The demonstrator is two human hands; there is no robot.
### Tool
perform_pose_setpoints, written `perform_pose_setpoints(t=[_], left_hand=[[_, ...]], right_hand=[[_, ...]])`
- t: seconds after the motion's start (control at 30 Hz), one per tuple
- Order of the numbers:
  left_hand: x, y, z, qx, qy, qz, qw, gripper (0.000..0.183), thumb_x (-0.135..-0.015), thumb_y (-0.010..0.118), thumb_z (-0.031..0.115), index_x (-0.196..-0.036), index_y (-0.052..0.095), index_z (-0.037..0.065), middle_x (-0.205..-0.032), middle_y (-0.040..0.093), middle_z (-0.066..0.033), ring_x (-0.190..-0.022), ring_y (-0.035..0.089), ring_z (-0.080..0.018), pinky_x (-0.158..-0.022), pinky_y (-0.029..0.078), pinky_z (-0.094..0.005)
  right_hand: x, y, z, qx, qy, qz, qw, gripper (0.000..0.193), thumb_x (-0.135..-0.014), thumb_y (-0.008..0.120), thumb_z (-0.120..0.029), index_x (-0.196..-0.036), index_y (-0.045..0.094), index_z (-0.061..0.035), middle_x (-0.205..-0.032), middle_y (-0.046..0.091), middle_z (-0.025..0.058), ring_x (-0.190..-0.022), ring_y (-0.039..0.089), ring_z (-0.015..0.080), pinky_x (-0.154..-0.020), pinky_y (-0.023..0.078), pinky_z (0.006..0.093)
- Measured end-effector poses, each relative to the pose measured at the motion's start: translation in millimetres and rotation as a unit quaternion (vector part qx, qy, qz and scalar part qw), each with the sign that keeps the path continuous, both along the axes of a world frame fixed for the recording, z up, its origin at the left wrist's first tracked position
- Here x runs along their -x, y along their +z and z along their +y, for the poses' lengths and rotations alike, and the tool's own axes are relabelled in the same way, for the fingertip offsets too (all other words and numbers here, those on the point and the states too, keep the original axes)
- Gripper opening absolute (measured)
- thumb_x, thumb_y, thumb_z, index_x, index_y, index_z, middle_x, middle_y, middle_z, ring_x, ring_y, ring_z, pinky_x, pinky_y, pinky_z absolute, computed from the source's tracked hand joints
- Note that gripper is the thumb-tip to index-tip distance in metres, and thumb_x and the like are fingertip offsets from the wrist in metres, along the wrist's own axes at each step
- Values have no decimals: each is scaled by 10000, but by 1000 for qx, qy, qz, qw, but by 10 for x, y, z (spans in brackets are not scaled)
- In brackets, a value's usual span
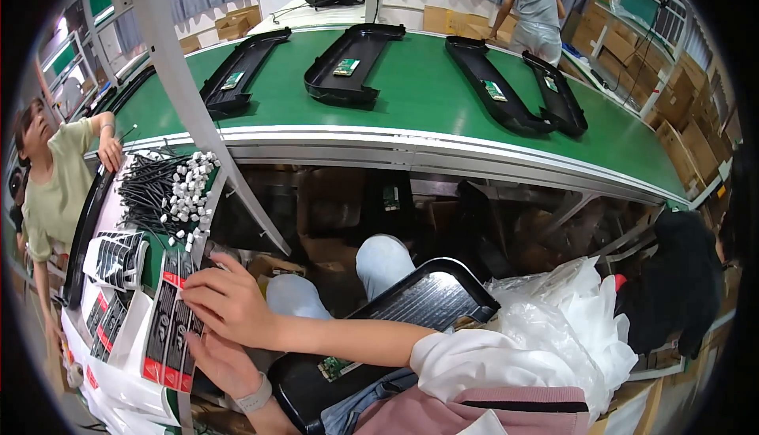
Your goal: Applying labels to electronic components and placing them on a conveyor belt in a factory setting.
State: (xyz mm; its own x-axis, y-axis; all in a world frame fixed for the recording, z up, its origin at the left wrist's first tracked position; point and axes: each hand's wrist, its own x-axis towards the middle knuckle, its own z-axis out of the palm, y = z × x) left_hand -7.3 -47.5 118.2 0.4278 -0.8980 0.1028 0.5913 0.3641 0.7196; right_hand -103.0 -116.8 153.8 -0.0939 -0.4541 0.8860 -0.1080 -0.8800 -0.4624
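Observation:
A sheet of black labels with red ends (168,344) hangs at the edge of the side bench on my left. My right hand (237,302) reaches across my body, its curled fingers pressed on the sheet's upper part. Just below, my left hand (225,362), with a pale band at the wrist, grips the sheet's right edge; the right hand partly covers its fingers. Across my lap lies a long black plastic housing (431,297) with rounded ends. A small green circuit board (336,367) sits in it, partly hidden by my right forearm.
Black cables with white connectors (170,190) are heaped beyond the labels. A green conveyor (427,103) ahead carries several black housings (348,64). A metal post (178,64) stands at front left. White plastic bags (561,316) lie right. One person (59,166) is left, another (534,12) far behind.

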Motion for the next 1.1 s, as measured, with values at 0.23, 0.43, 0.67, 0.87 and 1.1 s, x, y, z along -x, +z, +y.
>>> perform_pose_setpoints(t=[0.23, 0.43, 0.67, 0.87, 1.1], left_hand=[[-644, 359, 129, 147, -270, 1, 952, 1009, -862, 407, 776, -1500, 288, 4, -1484, 404, -204, -1330, 426, -398, -1075, 328, -636], [-1295, 658, 210, -202, -56, -306, 929, 415, -984, 564, 280, -1230, 579, -54, -1054, 676, -81, -904, 629, -118, -793, 509, -266], [-2528, 961, -216, -215, 127, -425, 870, 156, -978, 588, 223, -963, 678, 96, -682, 532, 106, -530, 416, -4, -437, 282, -184], [-2944, 878, -345, -172, 427, -801, 383, 409, -845, 687, 208, -1156, 578, -34, -1078, 637, -231, -1037, 603, -389, -928, 465, -410], [-126, 665, 208, -49, 126, -776, 616, 124, -851, 669, 74, -961, 662, 16, -883, 674, -148, -783, 662, -309, -725, 523, -360]], right_hand=[[-28, 40, -308, 76, 53, 83, 992, 99, -777, 682, -78, -860, 639, -44, -882, 624, 55, -837, 641, 217, -1091, 344, 564], [-215, 92, -148, 263, 93, 315, 907, 102, -758, 597, -111, -831, 630, -48, -869, 586, 48, -908, 623, 194, -1100, 350, 556], [503, 1, -97, 72, 140, 160, 974, 123, -746, 699, -37, -832, 617, -68, -952, 604, 68, -914, 609, 252, -952, 442, 449], [1912, -592, 34, -285, 169, 317, 888, 683, -711, 807, -149, -1333, 528, -109, -1018, 647, 157, -926, 643, 312, -825, 526, 391], [2553, -1319, 391, -291, -20, 554, 780, 813, -674, 803, -118, -1413, 466, -155, -702, 655, 96, -668, 658, 301, -582, 503, 406]])
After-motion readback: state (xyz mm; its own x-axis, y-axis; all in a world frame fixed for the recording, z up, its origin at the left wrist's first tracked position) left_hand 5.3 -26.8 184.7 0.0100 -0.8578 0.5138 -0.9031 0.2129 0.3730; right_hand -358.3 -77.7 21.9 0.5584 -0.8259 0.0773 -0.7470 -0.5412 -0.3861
